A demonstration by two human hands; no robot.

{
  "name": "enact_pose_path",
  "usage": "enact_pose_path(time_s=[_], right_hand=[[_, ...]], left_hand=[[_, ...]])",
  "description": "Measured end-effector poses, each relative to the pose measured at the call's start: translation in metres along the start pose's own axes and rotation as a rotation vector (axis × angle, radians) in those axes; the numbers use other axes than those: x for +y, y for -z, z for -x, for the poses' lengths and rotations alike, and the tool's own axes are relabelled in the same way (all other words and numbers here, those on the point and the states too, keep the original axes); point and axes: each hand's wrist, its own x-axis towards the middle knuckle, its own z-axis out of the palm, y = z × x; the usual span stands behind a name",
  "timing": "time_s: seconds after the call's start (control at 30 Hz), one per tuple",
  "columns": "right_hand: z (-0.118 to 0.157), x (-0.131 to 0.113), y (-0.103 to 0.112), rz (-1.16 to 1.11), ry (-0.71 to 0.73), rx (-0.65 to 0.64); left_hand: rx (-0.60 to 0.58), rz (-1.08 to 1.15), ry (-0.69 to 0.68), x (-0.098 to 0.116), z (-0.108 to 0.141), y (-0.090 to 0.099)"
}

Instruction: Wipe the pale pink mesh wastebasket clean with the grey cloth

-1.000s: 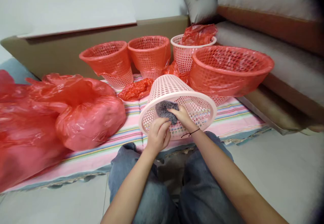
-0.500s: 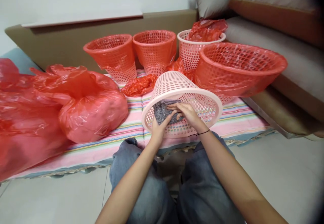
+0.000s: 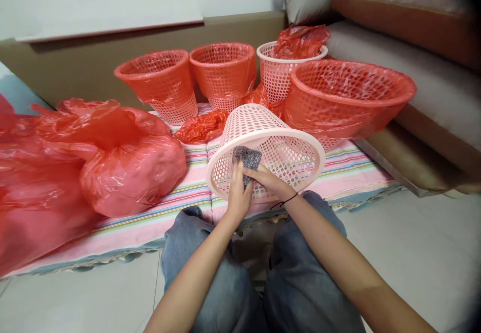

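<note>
Both hands are gripping a grey speckled cloth (image 3: 248, 157) in front of the person, at the wide mouth of a pink plastic mesh basket (image 3: 251, 119). The left hand (image 3: 239, 197) is holding the cloth's lower left part between thumb and fingers; the right hand (image 3: 271, 182) is pinching its lower right part, thumb crossing the front. Neither is clearly nearer: the cloth is rising between them and pointing away from the person, its upper end leaning slightly left. How far it is reaching inside the rim, I cannot tell. The basket is lying on its side on a striped cloth cover (image 3: 195, 172), mouth facing the person. A crumpled red plastic bag (image 3: 203, 126) is resting just beside it, on the left.
</note>
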Motion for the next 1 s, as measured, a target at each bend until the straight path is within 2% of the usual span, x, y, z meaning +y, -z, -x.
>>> enact_pose_path(time_s=[0.13, 0.23, 0.33, 0.43, 0.5, 0.63, 0.7, 0.8, 0.9, 1.0], right_hand=[[0.001, -0.003, -0.003, -0.137, -0.008, 0.113], [0.001, -0.006, -0.002, -0.153, -0.016, 0.176], [0.000, -0.008, 0.001, -0.139, -0.017, 0.225], [-0.002, -0.008, 0.007, -0.105, -0.007, 0.256], [-0.003, -0.009, 0.011, -0.061, 0.010, 0.264], [0.000, -0.011, 0.019, 0.066, 0.044, 0.212], [0.004, -0.011, 0.023, 0.234, 0.153, 0.108], [0.009, -0.008, 0.028, 0.631, 0.435, -0.144], [0.011, -0.001, 0.030, 0.884, 0.603, -0.322], [0.014, 0.006, 0.026, 1.017, 0.683, -0.371]], left_hand=[[-0.127, -0.237, -0.120, -0.003, 0.002, -0.001], [-0.204, -0.314, -0.158, -0.004, 0.002, -0.001], [-0.291, -0.231, -0.111, -0.004, 0.000, 0.002], [-0.360, -0.038, 0.013, -0.002, -0.004, 0.009], [-0.314, 0.122, 0.113, 0.001, -0.006, 0.012], [-0.018, 0.457, 0.357, 0.013, -0.008, 0.011], [0.044, 0.687, 0.526, 0.018, -0.010, 0.008], [0.057, 0.984, 0.720, 0.022, -0.015, 0.005], [0.127, 1.003, 0.742, 0.020, -0.020, 0.006], [0.161, 0.994, 0.764, 0.015, -0.022, 0.008]])
